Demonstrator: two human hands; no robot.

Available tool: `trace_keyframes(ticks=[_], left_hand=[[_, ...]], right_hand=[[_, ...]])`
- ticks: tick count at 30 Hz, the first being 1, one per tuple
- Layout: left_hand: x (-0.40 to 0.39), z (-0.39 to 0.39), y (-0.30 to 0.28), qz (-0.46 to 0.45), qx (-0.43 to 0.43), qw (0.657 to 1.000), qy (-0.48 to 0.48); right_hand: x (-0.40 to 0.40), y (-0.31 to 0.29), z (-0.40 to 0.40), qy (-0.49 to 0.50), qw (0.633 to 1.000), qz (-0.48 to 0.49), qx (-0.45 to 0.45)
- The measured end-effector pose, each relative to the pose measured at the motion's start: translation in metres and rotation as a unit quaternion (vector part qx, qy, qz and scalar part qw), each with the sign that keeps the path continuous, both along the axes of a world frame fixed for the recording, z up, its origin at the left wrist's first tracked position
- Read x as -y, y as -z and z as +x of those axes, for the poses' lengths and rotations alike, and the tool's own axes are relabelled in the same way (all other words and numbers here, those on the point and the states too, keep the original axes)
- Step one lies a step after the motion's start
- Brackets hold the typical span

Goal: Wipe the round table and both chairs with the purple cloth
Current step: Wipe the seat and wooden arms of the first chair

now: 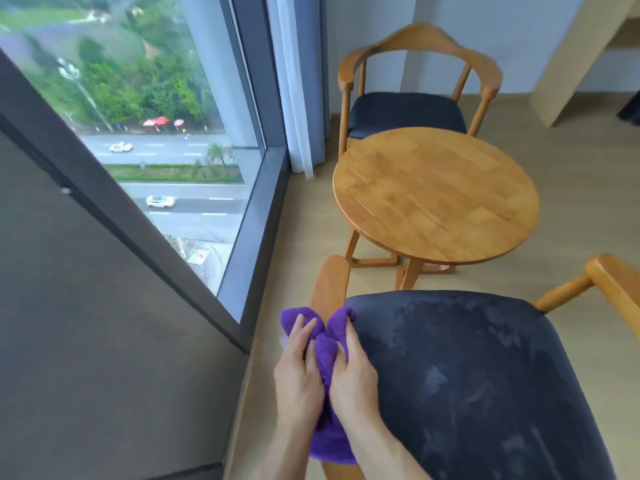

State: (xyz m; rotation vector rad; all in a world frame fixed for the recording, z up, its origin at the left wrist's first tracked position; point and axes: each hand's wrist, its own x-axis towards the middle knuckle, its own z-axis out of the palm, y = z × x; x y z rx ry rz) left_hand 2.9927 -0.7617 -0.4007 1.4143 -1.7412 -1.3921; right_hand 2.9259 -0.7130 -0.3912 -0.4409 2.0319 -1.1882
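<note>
- We are gripping the purple cloth [325, 355] with both hands, which are lying side by side and nearly touching over the left armrest [329, 285] of the near chair [485, 375].
- Our left hand [299, 372] is curling its fingers over the left fold of the cloth, with the fingertips pressing into the fabric.
- Our right hand [353, 375] is clamping the right fold, its thumb tucking into the bunched middle of the cloth.
- The cloth is draping over the wooden armrest, with two rounded lobes sticking out past our fingertips and a loose end hanging below our wrists.
- The near chair's dark padded seat is showing pale streaks and mottled patches across its surface.
- Its right armrest [613, 285] is reaching in at the right edge of the view.
- The round wooden bench [436, 195] is standing just beyond the near chair, its top showing glued plank strips.
- The far chair [412, 105] is sitting on the opposite side of the bench, its dark seat tucking partly under the bench's rim and its curved wooden backrest facing us.
- A tall window [156, 133] is filling the left of the view, looking down on a road with cars and trees.
- A white curtain [298, 84] is hanging beside the window, next to the far chair.
</note>
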Motion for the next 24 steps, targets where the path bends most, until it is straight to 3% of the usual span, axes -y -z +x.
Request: trace_keyframes(ticks=[4,9,17,24], left_hand=[[-0.021,0.001,-0.059,-0.002,-0.078,0.996,0.033],[-0.045,-0.033,-0.18,-0.058,-0.189,0.977,0.076],[-0.113,-0.121,-0.353,-0.21,-0.214,0.94,0.164],[-0.187,-0.212,-0.47,-0.328,-0.2,0.874,0.298]], right_hand=[[-0.018,-0.051,0.007,0.05,0.995,-0.082,0.04],[-0.04,-0.163,-0.024,0.096,0.973,-0.207,0.03],[-0.141,-0.337,-0.114,0.177,0.939,-0.271,-0.113],[-0.271,-0.433,-0.239,0.259,0.897,-0.331,-0.138]])
